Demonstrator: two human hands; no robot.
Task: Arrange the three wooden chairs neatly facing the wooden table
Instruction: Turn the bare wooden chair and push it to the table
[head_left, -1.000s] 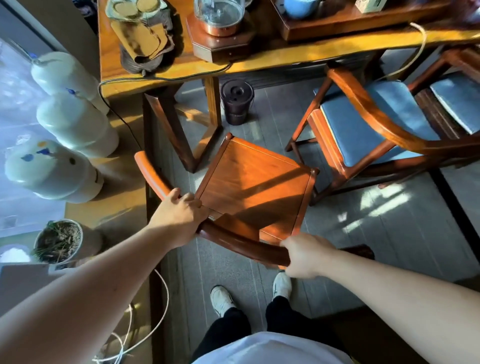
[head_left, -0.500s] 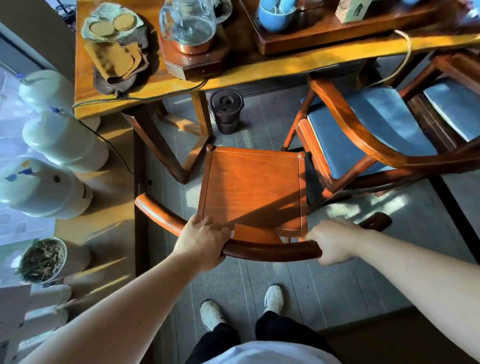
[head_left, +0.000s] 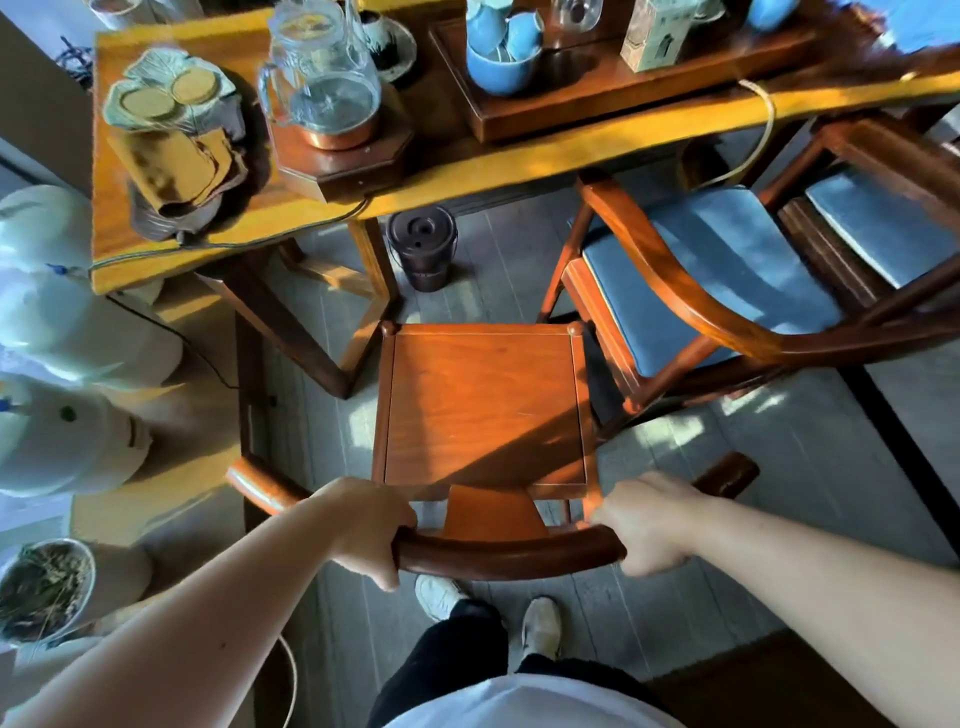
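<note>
A bare wooden chair stands in front of me, its seat squared toward the wooden table. My left hand and my right hand both grip its curved backrest rail, one on each side of the back splat. To the right stands a second chair with a blue cushion, angled toward the table. A third chair, also cushioned, is partly cut off at the right edge.
A dark lidded bucket sits on the floor under the table edge. Large white jars and a potted plant line the left. On the table are a glass kettle and blue cups on a tray. A cable hangs off the table.
The bare chair has turned from an angle to square with the table and slid toward it, closer to the cushioned chair. Both hands kept their hold on the rail.
</note>
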